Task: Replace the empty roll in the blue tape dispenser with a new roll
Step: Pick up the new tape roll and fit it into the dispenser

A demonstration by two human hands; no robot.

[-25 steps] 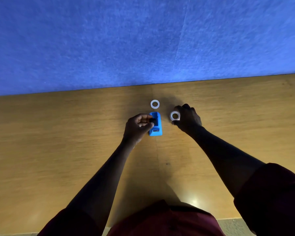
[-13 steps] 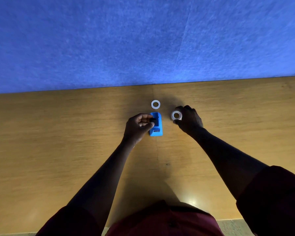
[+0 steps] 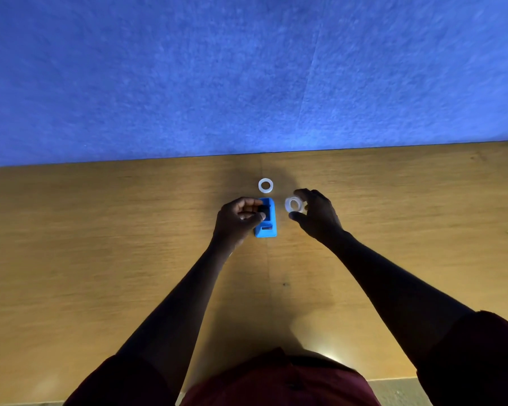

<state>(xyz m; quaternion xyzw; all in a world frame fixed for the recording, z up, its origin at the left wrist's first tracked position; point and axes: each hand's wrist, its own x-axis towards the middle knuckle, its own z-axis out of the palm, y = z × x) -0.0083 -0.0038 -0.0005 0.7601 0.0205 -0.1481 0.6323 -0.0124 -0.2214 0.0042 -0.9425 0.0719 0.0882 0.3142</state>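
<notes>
**Right hand carries a roll just beside the dispenser's open top**

Right hand [image 3: 316,213] is closed lightly around a clear, ring-shaped roll of tape [image 3: 294,204], pinched between thumb and fingertips, with the hole turned partly toward the camera; whether it is clear of the desk is hard to tell. Just to its left, across a narrow strip of bare wood, stands the small blue plastic tape dispenser [image 3: 267,219]. Its long axis runs near to far, with the cutter end toward the person and the dark roll cavity at the far end. Left hand [image 3: 238,219] is curled against the dispenser's left side, fingers closed on the dark part at the cavity, apparently steadying the body or gripping the hub; which one cannot be told.

Farther away, just beyond the dispenser's far end, a second white ring [image 3: 265,185] lies flat on the wooden desk [image 3: 100,244], probably the spent core.

So the coming move likely runs leftward: the held roll must travel sideways and stand on edge in line with the dispenser's long axis. Right hand is plainly the nearer one.
</notes>
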